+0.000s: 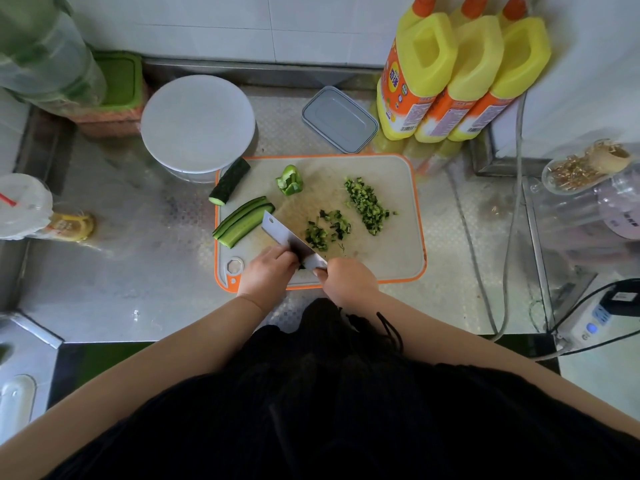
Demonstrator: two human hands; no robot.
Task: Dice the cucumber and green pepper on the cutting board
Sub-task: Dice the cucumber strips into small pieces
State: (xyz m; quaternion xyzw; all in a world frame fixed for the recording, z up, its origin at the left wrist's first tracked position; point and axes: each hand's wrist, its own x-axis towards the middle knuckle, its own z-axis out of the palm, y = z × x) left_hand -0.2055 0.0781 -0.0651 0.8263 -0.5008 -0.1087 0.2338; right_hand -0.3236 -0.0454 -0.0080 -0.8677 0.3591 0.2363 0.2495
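Orange-rimmed board [398, 168] sits on steel counter [121, 289], long axis left-right. Cleaver [289, 239] lies diagonally over the board's near middle, blade tip pointing up-left, handle end down-right in right hand [349, 280]. Right hand fingers curled round the handle, knuckles up, forearm coming in from lower right. Left hand [268, 271] sits just left of the blade at the near edge, fingers curled down, tips hidden behind the blade; a dark green bit shows between hand and blade, cannot tell if pinched. Left forearm comes in from lower left, wrist over the board's near rim. Cucumber strips [242, 221], stacked, lie left of the blade tip, long axis running lower-left to upper-right, just touching the blade's far corner or very near, well apart from both hands. Cucumber half [230, 181] lies at the far-left corner, overhanging the rim, cut end pointing lower-left. Pepper piece [289, 180] stands far-centre, apart from everything. Loose dice [327, 230] sit right beside the blade's right face; a tidier dice row [369, 206] runs diagonally further right. Behind the board: white lid [197, 123], grey box [339, 119], three yellow bottles [460, 71].
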